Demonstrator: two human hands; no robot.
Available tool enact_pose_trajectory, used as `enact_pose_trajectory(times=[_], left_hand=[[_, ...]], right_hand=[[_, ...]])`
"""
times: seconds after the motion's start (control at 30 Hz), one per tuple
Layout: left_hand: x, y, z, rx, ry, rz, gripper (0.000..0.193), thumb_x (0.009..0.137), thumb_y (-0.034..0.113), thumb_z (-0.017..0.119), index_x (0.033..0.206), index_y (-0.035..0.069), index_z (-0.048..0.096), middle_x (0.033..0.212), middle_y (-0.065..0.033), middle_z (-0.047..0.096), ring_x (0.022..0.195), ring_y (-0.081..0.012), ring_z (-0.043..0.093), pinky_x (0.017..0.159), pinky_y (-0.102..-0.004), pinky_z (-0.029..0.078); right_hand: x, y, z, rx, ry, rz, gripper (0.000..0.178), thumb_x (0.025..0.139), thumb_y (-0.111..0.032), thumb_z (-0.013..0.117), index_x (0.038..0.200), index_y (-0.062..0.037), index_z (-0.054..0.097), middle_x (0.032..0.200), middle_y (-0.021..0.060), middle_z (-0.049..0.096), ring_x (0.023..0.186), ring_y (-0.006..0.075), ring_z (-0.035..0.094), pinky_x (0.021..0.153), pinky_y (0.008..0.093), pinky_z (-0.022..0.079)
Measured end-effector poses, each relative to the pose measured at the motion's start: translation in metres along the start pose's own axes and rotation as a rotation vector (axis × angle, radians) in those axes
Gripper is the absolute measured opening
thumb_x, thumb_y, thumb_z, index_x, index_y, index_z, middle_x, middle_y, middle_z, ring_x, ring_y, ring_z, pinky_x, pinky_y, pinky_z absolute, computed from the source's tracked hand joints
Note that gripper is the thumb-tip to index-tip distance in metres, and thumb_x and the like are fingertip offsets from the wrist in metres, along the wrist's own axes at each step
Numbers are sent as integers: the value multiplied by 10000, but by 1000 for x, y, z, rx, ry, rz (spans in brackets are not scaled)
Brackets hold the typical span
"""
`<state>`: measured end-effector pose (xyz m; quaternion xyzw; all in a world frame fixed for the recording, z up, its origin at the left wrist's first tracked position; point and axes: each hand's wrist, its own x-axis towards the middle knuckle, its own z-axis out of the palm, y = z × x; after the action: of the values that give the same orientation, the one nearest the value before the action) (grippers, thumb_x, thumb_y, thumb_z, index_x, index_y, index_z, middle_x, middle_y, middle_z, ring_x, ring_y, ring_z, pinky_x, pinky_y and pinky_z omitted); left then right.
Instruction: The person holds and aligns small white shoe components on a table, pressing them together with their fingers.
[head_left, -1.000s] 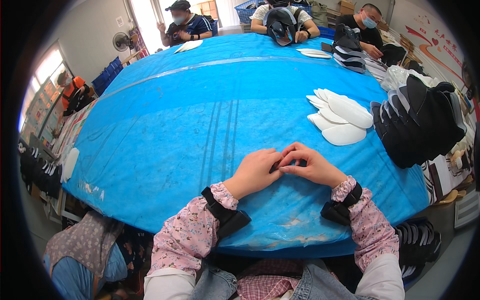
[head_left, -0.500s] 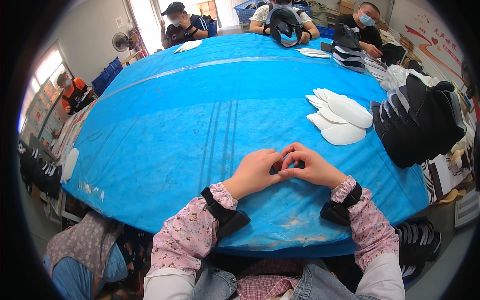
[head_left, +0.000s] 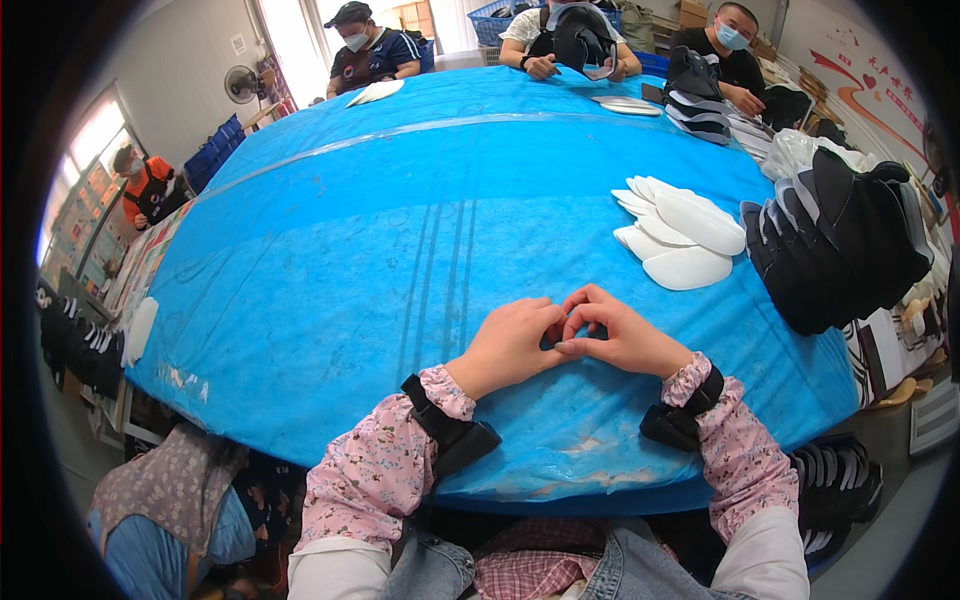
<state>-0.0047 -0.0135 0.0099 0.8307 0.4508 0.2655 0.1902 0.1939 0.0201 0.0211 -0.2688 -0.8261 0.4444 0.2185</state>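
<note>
My left hand [head_left: 510,342] and my right hand [head_left: 632,338] meet over the near part of the blue-covered table [head_left: 330,290]. Their curled fingers touch at the tips, leaving small gaps through which the blue cover shows. Nothing is visible in either closed hand. Beyond my right hand lies a fanned pile of white insole-shaped pieces [head_left: 690,230]. To its right stands a stack of black shoe uppers [head_left: 835,240] with grey linings. Black straps with small boxes circle both wrists, over pink flowered sleeves.
Across the table sit several people, one holding a black shoe upper [head_left: 582,40]. More white pieces [head_left: 376,92] lie at the far edge, others [head_left: 140,330] at the left edge. Black uppers [head_left: 700,100] are stacked far right. A flowered cloth [head_left: 175,480] covers something low at left.
My hands stay nearly still. Across the table, the person in the cap has lowered both hands from the face, and the middle person has shifted the black upper.
</note>
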Motion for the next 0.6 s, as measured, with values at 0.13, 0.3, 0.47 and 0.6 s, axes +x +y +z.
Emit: enact_pose_trajectory(times=[0.13, 0.3, 0.47, 0.6], left_hand=[[0, 1, -1, 12, -1, 3, 239, 746, 268, 702, 836, 89, 572, 792, -75, 573, 776, -278, 569, 657, -402, 441], [-1, -4, 2, 22, 24, 36, 249, 735, 253, 719, 843, 84, 573, 794, -55, 563, 747, -247, 562, 637, -369, 437], [0, -2, 1, 19, 11, 26, 216, 750, 233, 690, 829, 81, 559, 784, -64, 563, 746, -259, 561, 636, -384, 434], [0, 0, -1, 17, 13, 27, 167, 774, 209, 642, 818, 77, 549, 784, -81, 565, 775, -282, 562, 657, -407, 438]], right_hand=[[0, -1, 0, 1, -3, 3, 149, 817, -200, 694, 833, -83, 604, 1119, 51, 488, 994, 161, 477, 789, 254, 402], [1, -1, 1, -12, -1, -7, 161, 820, -212, 697, 833, -84, 600, 1112, 47, 489, 983, 157, 479, 781, 253, 402], [1, 5, 1, 5, 11, -18, 142, 833, -206, 686, 849, -87, 610, 1110, 47, 491, 982, 155, 483, 784, 252, 403], [1, 5, 1, 38, 26, -12, 123, 843, -196, 677, 887, -90, 633, 1099, 39, 500, 970, 143, 493, 777, 245, 406]])
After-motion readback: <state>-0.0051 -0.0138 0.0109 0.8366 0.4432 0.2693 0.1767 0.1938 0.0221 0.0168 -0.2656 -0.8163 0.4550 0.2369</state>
